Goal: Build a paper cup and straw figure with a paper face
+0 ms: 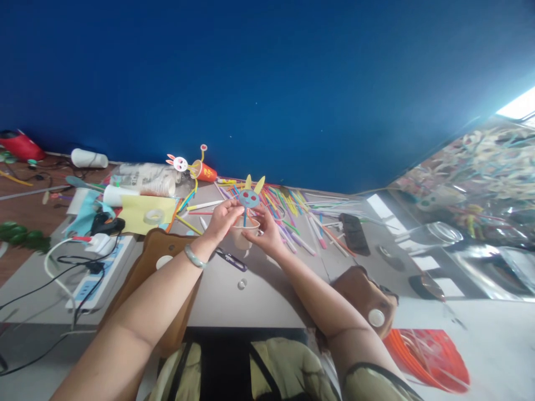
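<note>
A white paper cup is in front of me between my two hands. From its mouth rises a blue stem topped by a round blue rabbit face with yellow ears. My left hand, a bangle on its wrist, is closed with its fingertips at the stem just under the face. My right hand grips the cup's right side, thumb low and fingers near the rim. Below them lie a dark utility knife and a small clear ring.
Colourful pipe cleaners spread across the back of the table. An orange cup with a white rabbit face lies behind. At left are stacked paper cups, a tape roll and a power strip. A dark phone-like slab lies right.
</note>
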Motion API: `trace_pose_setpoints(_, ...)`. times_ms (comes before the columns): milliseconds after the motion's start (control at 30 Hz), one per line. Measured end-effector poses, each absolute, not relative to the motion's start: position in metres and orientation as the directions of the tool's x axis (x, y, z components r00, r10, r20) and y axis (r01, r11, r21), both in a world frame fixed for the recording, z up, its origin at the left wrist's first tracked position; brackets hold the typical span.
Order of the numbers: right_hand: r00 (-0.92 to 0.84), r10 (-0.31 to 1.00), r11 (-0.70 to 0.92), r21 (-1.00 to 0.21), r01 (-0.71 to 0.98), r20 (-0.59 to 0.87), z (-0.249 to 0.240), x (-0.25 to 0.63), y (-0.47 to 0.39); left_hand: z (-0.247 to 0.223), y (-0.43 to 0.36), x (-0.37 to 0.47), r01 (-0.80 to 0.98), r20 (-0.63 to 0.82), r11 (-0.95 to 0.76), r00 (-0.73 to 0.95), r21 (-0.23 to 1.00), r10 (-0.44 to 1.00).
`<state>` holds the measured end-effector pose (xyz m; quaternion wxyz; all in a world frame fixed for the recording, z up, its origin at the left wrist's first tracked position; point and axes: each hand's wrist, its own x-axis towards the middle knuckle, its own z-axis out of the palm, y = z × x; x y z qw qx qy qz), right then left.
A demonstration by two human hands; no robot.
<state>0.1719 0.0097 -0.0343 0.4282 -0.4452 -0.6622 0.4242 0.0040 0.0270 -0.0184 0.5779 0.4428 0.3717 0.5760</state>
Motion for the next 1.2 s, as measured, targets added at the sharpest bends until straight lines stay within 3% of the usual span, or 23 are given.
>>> trace_pose_setpoints(133, -0.282, 0.945, 0.242, -0.937, 0.253, 0.168, -0.038, 0.174, 0.010, -0.013, 0.025, 0.001, -0.354, 0.131, -0.098, 0.071, 0.930, 0.989)
trace_pose_setpoints(333, -0.305, 0.932, 0.293, -0.905, 0.309, 0.198, -0.037, 0.171, 0.006, -0.014, 0.025, 0.000, -0.245, 0.115, -0.096, 0.063, 0.965, 0.991)
trace_pose_setpoints(600, -0.304, 0.929, 0.314, -0.886, 0.343, 0.211, -0.035, 0.169, 0.002, -0.015, 0.025, 0.001, -0.252, 0.118, -0.116, -0.005, 0.961, 0.993)
trace_pose_setpoints(867, -0.281, 0.935, 0.311, -0.882, 0.355, 0.216, -0.038, 0.170, 0.003, -0.017, 0.025, 0.000, -0.296, 0.150, -0.130, 0.046, 0.946, 0.988)
trace_pose_setpoints(1200, -0.235, 0.949, 0.277, -0.910, 0.310, 0.209, -0.039, 0.172, 0.005, -0.018, 0.030, 0.000, -0.329, 0.133, -0.157, -0.094, 0.931, 0.987)
